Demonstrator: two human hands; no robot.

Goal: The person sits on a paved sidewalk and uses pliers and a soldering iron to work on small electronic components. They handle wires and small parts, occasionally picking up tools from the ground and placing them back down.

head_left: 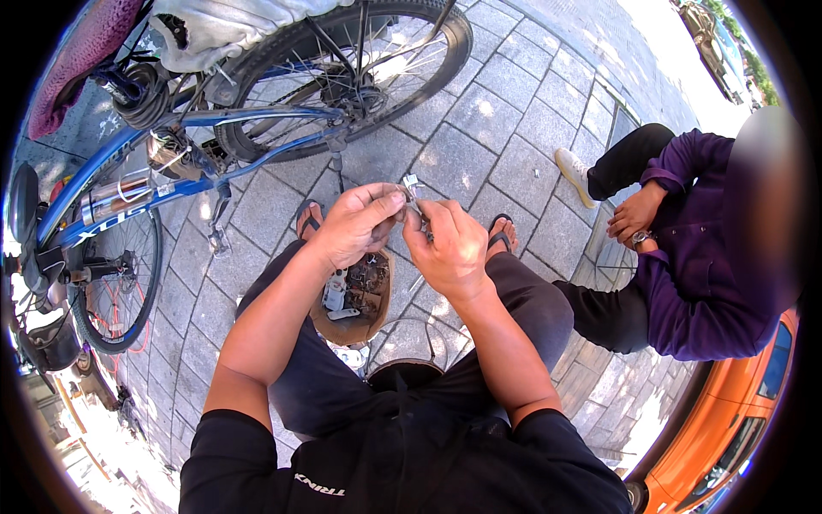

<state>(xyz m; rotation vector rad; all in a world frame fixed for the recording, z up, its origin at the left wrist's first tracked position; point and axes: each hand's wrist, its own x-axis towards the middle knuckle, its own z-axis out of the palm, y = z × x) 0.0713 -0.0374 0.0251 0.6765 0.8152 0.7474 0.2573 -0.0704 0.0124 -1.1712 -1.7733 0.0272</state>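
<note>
Up in front of me, my left hand (358, 224) and my right hand (450, 250) meet fingertip to fingertip. Between the left thumb and fingers is a small silvery metal part (412, 182), its top end sticking out above them. The right thumb and index finger pinch the lower end of the same part; its exact kind is too small to make out. Below the hands, between my feet, stands a brownish tub (383, 313) of loose dark and metal pieces. A pale grey piece (339, 295) lies at its left side.
A blue bicycle (197, 184) stands at the left, its wheel (445, 64) reaching toward the top. At the right sits a person in a purple jacket (698, 257), hands together. An orange car (728, 428) is at the lower right. Grey paving (467, 141) lies underfoot.
</note>
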